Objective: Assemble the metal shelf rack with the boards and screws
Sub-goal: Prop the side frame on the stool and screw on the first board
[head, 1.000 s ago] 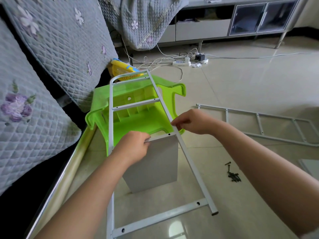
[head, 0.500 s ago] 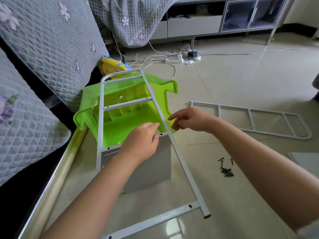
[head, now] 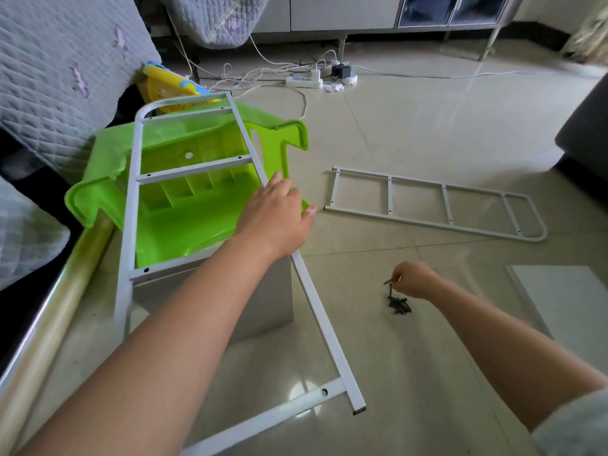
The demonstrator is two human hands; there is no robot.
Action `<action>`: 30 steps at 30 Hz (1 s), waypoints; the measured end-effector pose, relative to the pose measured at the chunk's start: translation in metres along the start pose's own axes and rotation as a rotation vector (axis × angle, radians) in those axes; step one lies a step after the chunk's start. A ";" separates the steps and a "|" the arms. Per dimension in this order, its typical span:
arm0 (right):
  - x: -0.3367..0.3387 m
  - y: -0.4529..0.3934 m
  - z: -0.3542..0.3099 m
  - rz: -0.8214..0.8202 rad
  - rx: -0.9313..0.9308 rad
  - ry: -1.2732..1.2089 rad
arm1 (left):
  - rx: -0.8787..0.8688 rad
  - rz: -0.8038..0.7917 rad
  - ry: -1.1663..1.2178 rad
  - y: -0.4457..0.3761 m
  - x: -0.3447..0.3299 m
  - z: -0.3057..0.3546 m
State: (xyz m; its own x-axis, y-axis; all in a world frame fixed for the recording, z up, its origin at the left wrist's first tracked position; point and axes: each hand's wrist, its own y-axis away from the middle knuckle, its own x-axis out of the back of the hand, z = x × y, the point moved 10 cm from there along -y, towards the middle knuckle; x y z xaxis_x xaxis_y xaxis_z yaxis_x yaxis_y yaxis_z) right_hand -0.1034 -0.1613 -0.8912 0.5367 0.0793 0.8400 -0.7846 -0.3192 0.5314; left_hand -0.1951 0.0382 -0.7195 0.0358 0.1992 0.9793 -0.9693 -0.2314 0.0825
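A white metal side frame leans tilted over a green plastic stool. A grey board stands under its third rung. My left hand rests on the frame's right rail, fingers fairly straight over it. My right hand is down at the floor and pinches a dark screw just above a small pile of screws. A second white side frame lies flat on the tiles to the right.
Another pale board lies on the floor at the right edge. A quilted grey sofa with a metal rail runs along the left. A power strip and cables lie farther back, near a cabinet. A dark object stands at far right.
My right hand left the frame's rail and dropped to the screw pile, where it picked up a screw. My left hand slid from the board's top edge to the right rail.
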 end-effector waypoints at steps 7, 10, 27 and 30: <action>-0.041 -0.019 0.029 0.043 -0.131 0.024 | 0.038 -0.032 0.017 -0.003 -0.010 -0.006; -0.051 -0.027 0.026 0.073 -0.137 -0.032 | 0.044 -0.030 0.007 -0.006 -0.011 -0.009; -0.038 -0.027 0.028 0.187 -0.194 -0.127 | 0.021 -0.010 0.031 0.000 -0.009 -0.005; -0.031 -0.021 0.031 0.212 -0.188 -0.139 | 0.020 -0.018 0.024 0.001 -0.010 -0.004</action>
State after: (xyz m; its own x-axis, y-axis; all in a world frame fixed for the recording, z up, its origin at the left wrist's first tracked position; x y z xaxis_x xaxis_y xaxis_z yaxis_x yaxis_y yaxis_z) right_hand -0.0937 -0.1866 -0.9316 0.3819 -0.1045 0.9183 -0.9204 -0.1334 0.3676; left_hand -0.1975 0.0394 -0.7299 0.0469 0.2257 0.9731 -0.9635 -0.2467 0.1037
